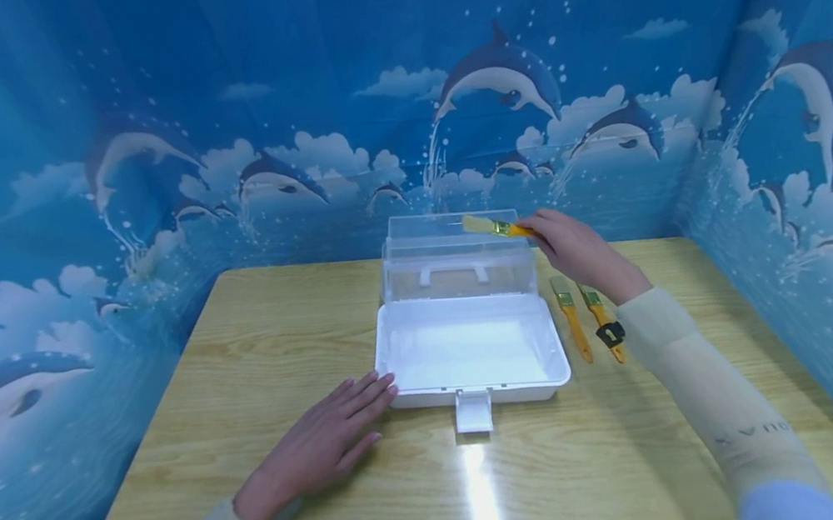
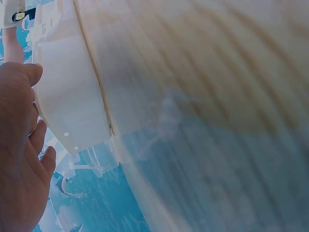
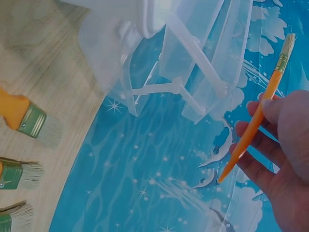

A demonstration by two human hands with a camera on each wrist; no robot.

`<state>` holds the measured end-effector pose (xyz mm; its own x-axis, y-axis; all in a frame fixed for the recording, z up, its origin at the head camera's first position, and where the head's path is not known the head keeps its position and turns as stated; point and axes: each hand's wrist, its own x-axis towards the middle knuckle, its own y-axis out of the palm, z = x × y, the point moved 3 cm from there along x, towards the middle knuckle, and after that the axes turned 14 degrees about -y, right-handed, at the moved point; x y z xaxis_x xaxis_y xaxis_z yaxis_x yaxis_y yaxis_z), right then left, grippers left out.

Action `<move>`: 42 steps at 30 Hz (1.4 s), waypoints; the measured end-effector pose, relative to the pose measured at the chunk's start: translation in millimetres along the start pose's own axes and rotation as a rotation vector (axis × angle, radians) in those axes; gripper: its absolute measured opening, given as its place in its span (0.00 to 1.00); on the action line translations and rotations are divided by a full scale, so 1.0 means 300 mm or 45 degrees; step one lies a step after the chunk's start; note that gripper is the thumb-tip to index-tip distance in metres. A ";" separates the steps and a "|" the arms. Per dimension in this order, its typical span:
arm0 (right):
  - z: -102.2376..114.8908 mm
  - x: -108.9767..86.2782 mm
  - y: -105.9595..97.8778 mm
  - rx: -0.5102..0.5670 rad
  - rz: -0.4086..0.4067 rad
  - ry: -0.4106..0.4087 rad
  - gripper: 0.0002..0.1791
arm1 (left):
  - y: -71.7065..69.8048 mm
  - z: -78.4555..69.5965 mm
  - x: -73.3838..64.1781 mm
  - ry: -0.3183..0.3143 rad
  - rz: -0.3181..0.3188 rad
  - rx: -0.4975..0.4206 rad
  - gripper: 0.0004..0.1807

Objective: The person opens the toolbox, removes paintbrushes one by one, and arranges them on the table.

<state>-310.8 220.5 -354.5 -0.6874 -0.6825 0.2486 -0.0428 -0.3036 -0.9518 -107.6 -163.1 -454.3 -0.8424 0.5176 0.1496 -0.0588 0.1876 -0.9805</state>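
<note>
My right hand (image 1: 574,249) holds a flat paintbrush (image 1: 489,226) by its orange handle, above the raised part of a plastic storage box. In the right wrist view the brush (image 3: 258,108) lies between thumb and fingers, bristles up. The box has a white base (image 1: 470,343) and a clear lid (image 1: 455,269) standing up at the back with a white carrying handle. My left hand (image 1: 321,441) is stretched out flat, fingertips at the base's front left corner. The left wrist view shows that hand (image 2: 21,140) beside the white wall of the box (image 2: 72,92).
Right of the box lie more paintbrushes with orange handles, one brush (image 1: 571,319) nearest it; the right wrist view shows three, with green-gold ferrules (image 3: 33,121). A white latch (image 1: 473,412) hangs at the box's front. A blue dolphin-print curtain (image 1: 295,96) borders the wooden table (image 1: 265,325).
</note>
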 end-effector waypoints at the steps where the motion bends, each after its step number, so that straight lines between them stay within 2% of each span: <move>1: 0.000 -0.005 0.000 0.001 -0.004 -0.001 0.20 | 0.000 0.000 0.000 0.002 -0.006 -0.002 0.35; 11: 0.002 -0.047 0.003 0.009 -0.022 0.012 0.21 | -0.003 0.000 0.001 -0.031 0.055 -0.017 0.34; 20: -0.001 -0.085 -0.001 0.014 -0.030 0.044 0.20 | 0.000 0.000 0.001 -0.016 0.036 -0.002 0.35; 31: -0.014 -0.130 -0.010 0.018 -0.051 0.068 0.20 | 0.000 0.001 0.004 -0.053 0.110 -0.008 0.34; 42: -0.042 -0.186 -0.005 -0.040 -0.075 0.102 0.20 | -0.001 0.000 0.005 -0.044 0.098 0.000 0.34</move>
<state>-281.6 267.3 -369.1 -0.7387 -0.6085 0.2901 -0.1067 -0.3193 -0.9416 -109.0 -162.4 -453.8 -0.8623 0.5016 0.0694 0.0068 0.1485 -0.9889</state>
